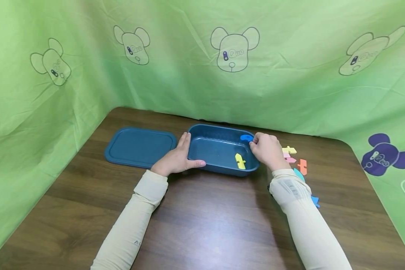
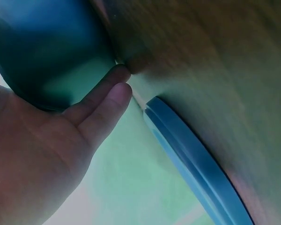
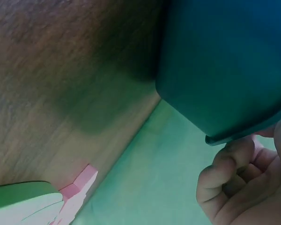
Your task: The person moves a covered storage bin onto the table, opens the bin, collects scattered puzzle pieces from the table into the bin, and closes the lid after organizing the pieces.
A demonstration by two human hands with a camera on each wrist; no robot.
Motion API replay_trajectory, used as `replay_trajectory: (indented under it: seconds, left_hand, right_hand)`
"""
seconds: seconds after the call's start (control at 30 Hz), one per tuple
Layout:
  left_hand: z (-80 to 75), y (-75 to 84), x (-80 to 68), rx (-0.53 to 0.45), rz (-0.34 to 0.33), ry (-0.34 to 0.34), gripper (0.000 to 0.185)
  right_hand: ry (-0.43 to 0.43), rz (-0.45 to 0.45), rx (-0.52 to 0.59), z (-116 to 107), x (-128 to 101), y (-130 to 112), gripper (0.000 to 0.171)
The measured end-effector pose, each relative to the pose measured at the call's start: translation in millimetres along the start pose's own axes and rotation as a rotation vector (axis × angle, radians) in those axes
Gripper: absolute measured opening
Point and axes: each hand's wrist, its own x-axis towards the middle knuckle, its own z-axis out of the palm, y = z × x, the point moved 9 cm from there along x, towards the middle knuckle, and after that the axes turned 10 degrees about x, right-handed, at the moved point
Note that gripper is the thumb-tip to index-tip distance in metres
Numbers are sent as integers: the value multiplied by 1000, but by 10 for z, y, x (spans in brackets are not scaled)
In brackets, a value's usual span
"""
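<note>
A dark blue plastic box [image 1: 219, 168] stands uncovered on the table, with a yellow notched puzzle piece [image 1: 240, 161] lying inside near its right end. My left hand [image 1: 178, 157] lies along the box's left end, fingers straight against the outer wall and thumb at the front rim. At the right end, my right hand [image 1: 266, 149] reaches over the rim with curled fingers. Between its thumb and forefinger it pinches a flat blue piece [image 1: 246, 138] just inside the box. In the right wrist view the box wall [image 3: 225, 70] hides that piece.
The matching blue lid [image 1: 140, 146] lies flat left of the box. Right of it are loose pieces: yellow [image 1: 290, 150], pink [image 1: 289, 158], orange [image 1: 302, 167], teal [image 1: 299, 174] and blue [image 1: 315, 201], some partly behind my right arm. A green printed curtain [image 1: 189, 90] hangs behind the table.
</note>
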Motion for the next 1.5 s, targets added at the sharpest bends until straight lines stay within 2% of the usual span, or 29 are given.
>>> replay_trajectory:
  seconds: [0.13,0.73,0.97,1.2,1.5]
  left_hand:
    - [-10,16,-1,2,2,0,124]
    - [3,10,20,10,-2,0,124]
    - [8,-2,29,15,-6,1,124]
    - [1,8,26,10,1,-2,124]
    - [-4,-13,21,-1,-6,-4,123]
  right_hand:
    - [21,17,-1,-14,10,27,18]
    - [15,84,3,28,21,72,22]
    - [17,64,-5,38,30,59,21]
    - [10,-1,-60,31,32,0,21]
    - [5,-21,-69,46,10,-3,20]
